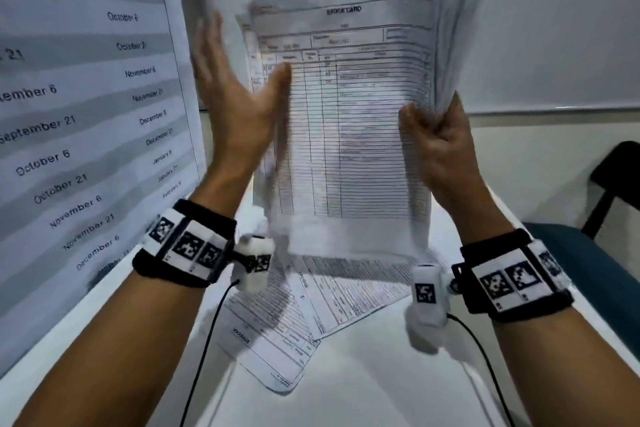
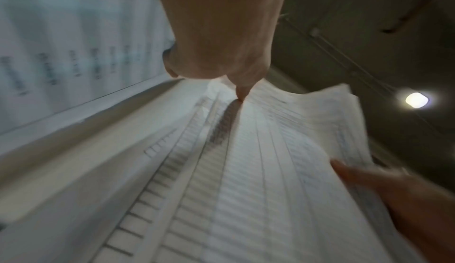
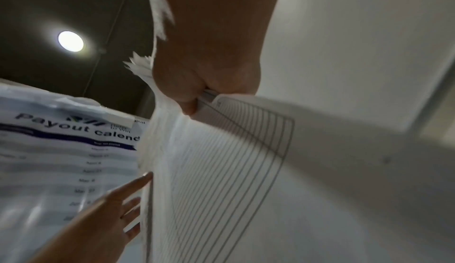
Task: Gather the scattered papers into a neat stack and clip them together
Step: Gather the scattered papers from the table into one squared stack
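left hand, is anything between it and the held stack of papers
Nothing visible. The left hand is open beside the stack's left edge, thumb already on the front sheet, with no object in between. The right hand grips the stack's right edge. More papers lie on the table below.

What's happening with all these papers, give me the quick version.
A person is gathering forms. The right hand grips a sheaf of papers upright above the white table, while the left hand, fingers straight, touches its left edge. The sheaf looks uneven. Two sheets lie on the table. No clip is visible.
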Demonstrator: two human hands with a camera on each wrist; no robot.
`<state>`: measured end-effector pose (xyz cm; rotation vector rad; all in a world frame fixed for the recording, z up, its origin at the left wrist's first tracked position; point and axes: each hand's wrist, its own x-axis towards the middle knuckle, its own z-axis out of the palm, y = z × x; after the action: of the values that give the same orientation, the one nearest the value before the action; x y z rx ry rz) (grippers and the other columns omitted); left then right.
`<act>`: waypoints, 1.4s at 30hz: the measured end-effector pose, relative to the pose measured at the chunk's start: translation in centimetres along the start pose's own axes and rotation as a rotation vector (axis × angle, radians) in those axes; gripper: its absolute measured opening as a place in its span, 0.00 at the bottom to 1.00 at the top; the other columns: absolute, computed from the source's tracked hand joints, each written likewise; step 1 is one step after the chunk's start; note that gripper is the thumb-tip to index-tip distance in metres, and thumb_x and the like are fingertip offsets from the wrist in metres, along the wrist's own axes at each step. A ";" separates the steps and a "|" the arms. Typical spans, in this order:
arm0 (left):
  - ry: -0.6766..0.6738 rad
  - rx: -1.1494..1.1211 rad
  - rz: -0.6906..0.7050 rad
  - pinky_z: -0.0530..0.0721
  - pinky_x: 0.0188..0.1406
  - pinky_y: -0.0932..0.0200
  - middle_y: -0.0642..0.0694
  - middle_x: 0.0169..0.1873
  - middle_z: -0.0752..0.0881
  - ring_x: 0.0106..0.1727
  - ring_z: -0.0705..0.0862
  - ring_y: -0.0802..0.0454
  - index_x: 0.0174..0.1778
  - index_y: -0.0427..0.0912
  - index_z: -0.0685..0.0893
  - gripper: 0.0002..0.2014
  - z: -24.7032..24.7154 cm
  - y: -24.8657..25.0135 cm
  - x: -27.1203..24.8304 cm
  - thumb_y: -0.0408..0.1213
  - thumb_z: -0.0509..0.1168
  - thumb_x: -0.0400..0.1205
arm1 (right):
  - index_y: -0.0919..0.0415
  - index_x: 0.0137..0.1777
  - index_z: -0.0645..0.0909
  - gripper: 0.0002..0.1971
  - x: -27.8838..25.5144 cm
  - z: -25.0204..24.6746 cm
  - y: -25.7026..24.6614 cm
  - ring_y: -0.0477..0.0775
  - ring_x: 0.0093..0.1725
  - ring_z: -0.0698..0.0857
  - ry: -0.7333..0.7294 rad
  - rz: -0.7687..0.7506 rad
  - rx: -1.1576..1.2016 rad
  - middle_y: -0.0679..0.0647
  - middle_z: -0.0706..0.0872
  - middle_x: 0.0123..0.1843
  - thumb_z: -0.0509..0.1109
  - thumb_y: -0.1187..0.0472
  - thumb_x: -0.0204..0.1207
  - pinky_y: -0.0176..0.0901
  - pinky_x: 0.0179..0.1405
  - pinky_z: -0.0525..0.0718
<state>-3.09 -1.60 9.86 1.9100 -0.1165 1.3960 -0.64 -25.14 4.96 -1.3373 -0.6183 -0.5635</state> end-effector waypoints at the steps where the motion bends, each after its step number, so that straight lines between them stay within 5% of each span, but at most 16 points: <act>1: -0.036 -0.143 -0.085 0.74 0.80 0.48 0.40 0.81 0.70 0.80 0.73 0.51 0.85 0.40 0.63 0.43 -0.2 -0.7 0.3 0.55 0.74 0.80 | 0.53 0.61 0.78 0.12 -0.1 0.0 0.3 0.45 0.55 0.88 -0.003 -0.003 0.032 0.45 0.90 0.52 0.69 0.68 0.83 0.46 0.60 0.87; 3: -0.165 -0.359 -0.204 0.86 0.65 0.59 0.48 0.68 0.84 0.66 0.86 0.60 0.79 0.38 0.69 0.32 -0.2 -1.4 0.0 0.47 0.72 0.83 | 0.58 0.62 0.78 0.13 -0.2 0.2 1.0 0.41 0.54 0.89 -0.023 0.030 0.040 0.41 0.92 0.50 0.69 0.73 0.83 0.39 0.58 0.85; 5: -0.238 -0.402 -0.267 0.87 0.57 0.65 0.51 0.61 0.88 0.60 0.89 0.61 0.73 0.40 0.74 0.22 0.0 -1.8 -0.9 0.42 0.69 0.86 | 0.59 0.63 0.79 0.14 -0.6 0.5 1.9 0.40 0.53 0.89 -0.017 0.071 0.004 0.41 0.92 0.50 0.73 0.70 0.80 0.37 0.56 0.85; 9: -0.307 -0.521 -0.450 0.89 0.60 0.54 0.48 0.61 0.90 0.60 0.91 0.52 0.72 0.41 0.78 0.22 0.4 -4.0 -3.3 0.46 0.71 0.84 | 0.57 0.63 0.79 0.17 -1.7 0.6 4.0 0.47 0.54 0.88 0.000 0.139 -0.051 0.51 0.89 0.54 0.78 0.59 0.77 0.47 0.59 0.88; 11: -0.321 -0.538 -0.543 0.89 0.64 0.48 0.50 0.57 0.92 0.58 0.92 0.52 0.66 0.47 0.82 0.17 0.8 -4.9 -4.2 0.46 0.72 0.83 | 0.56 0.65 0.79 0.18 -2.1 0.8 4.7 0.46 0.56 0.89 -0.030 0.192 -0.046 0.48 0.90 0.55 0.78 0.57 0.77 0.45 0.59 0.88; 15: -0.219 -0.562 -0.502 0.91 0.55 0.54 0.51 0.49 0.93 0.52 0.93 0.54 0.59 0.42 0.86 0.13 1.2 -4.2 -4.6 0.37 0.76 0.80 | 0.55 0.63 0.82 0.15 -1.7 1.0 4.6 0.42 0.55 0.90 0.003 0.195 0.020 0.43 0.92 0.52 0.77 0.62 0.78 0.36 0.56 0.86; 19: -0.170 -0.595 -0.460 0.90 0.55 0.59 0.49 0.51 0.93 0.55 0.93 0.53 0.59 0.43 0.85 0.14 1.3 -4.1 -4.2 0.37 0.76 0.80 | 0.54 0.59 0.85 0.11 -0.9 0.4 5.3 0.47 0.57 0.90 -0.056 0.312 0.072 0.47 0.92 0.54 0.77 0.61 0.77 0.42 0.61 0.85; 22: -0.448 -0.440 -0.557 0.89 0.61 0.50 0.48 0.57 0.92 0.58 0.92 0.51 0.68 0.43 0.81 0.25 1.3 -6.0 -4.3 0.48 0.77 0.79 | 0.61 0.50 0.88 0.14 -1.1 -0.1 6.4 0.52 0.47 0.88 -0.139 0.433 -0.217 0.52 0.91 0.46 0.74 0.48 0.80 0.47 0.49 0.84; 25: -0.710 0.074 -0.639 0.83 0.41 0.56 0.45 0.53 0.87 0.45 0.86 0.51 0.70 0.46 0.75 0.33 0.0 -8.6 -4.6 0.59 0.77 0.75 | 0.71 0.47 0.85 0.24 -0.8 -0.4 6.2 0.50 0.40 0.81 -0.028 0.348 -0.354 0.57 0.86 0.40 0.69 0.45 0.83 0.45 0.40 0.78; 27: -0.928 0.360 -0.649 0.81 0.31 0.57 0.43 0.45 0.88 0.36 0.84 0.51 0.63 0.38 0.80 0.29 -1.0 -10.0 -5.5 0.57 0.74 0.78 | 0.71 0.46 0.83 0.23 -0.3 -0.7 5.5 0.50 0.37 0.79 0.055 0.298 -0.391 0.57 0.84 0.38 0.68 0.46 0.84 0.43 0.35 0.75; 30: -1.207 0.463 -0.731 0.92 0.27 0.51 0.35 0.40 0.92 0.25 0.88 0.47 0.55 0.25 0.82 0.32 -1.1 -10.9 -8.5 0.58 0.71 0.81 | 0.70 0.47 0.85 0.23 0.6 -1.3 4.7 0.49 0.37 0.78 0.185 0.285 -0.317 0.56 0.82 0.38 0.68 0.45 0.84 0.43 0.36 0.75; 31: -1.216 0.421 -0.789 0.91 0.24 0.49 0.32 0.38 0.92 0.23 0.87 0.45 0.59 0.24 0.77 0.34 -0.9 -11.0 -9.6 0.57 0.72 0.80 | 0.72 0.49 0.85 0.24 0.8 -1.5 4.4 0.50 0.38 0.78 0.213 0.282 -0.279 0.56 0.82 0.39 0.69 0.46 0.84 0.43 0.37 0.75; 34: -1.152 0.247 -0.913 0.83 0.19 0.57 0.35 0.25 0.87 0.18 0.83 0.45 0.68 0.42 0.63 0.34 0.0 -10.9 -12.0 0.46 0.79 0.78 | 0.66 0.46 0.84 0.20 1.1 -2.0 3.4 0.45 0.32 0.73 0.251 0.256 -0.258 0.56 0.77 0.35 0.68 0.46 0.84 0.40 0.31 0.70; 37: -1.156 0.164 -0.937 0.79 0.24 0.57 0.34 0.24 0.82 0.20 0.80 0.48 0.51 0.35 0.74 0.16 1.1 -10.7 -12.2 0.28 0.77 0.78 | 0.71 0.44 0.82 0.24 1.3 -2.7 2.7 0.47 0.33 0.73 0.254 0.225 -0.253 0.57 0.76 0.35 0.68 0.45 0.84 0.40 0.32 0.70; 39: -1.120 0.144 -0.909 0.89 0.29 0.50 0.32 0.29 0.86 0.25 0.86 0.44 0.44 0.30 0.82 0.08 1.4 -10.2 -11.6 0.25 0.76 0.79 | 0.74 0.49 0.83 0.26 1.5 -3.1 2.1 0.50 0.37 0.75 0.266 0.201 -0.216 0.57 0.79 0.38 0.69 0.45 0.83 0.42 0.37 0.73; 42: -0.966 0.002 -0.893 0.94 0.41 0.40 0.27 0.42 0.89 0.34 0.91 0.36 0.50 0.29 0.84 0.05 0.7 -9.0 -9.5 0.25 0.71 0.81 | 0.66 0.48 0.86 0.19 1.8 -3.7 1.1 0.45 0.42 0.81 0.295 0.174 -0.181 0.48 0.86 0.39 0.70 0.46 0.82 0.41 0.45 0.80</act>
<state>-2.00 1.12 -2.95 2.0656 0.2544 -0.1447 1.73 -28.67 4.93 -1.4266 -0.2113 -0.6700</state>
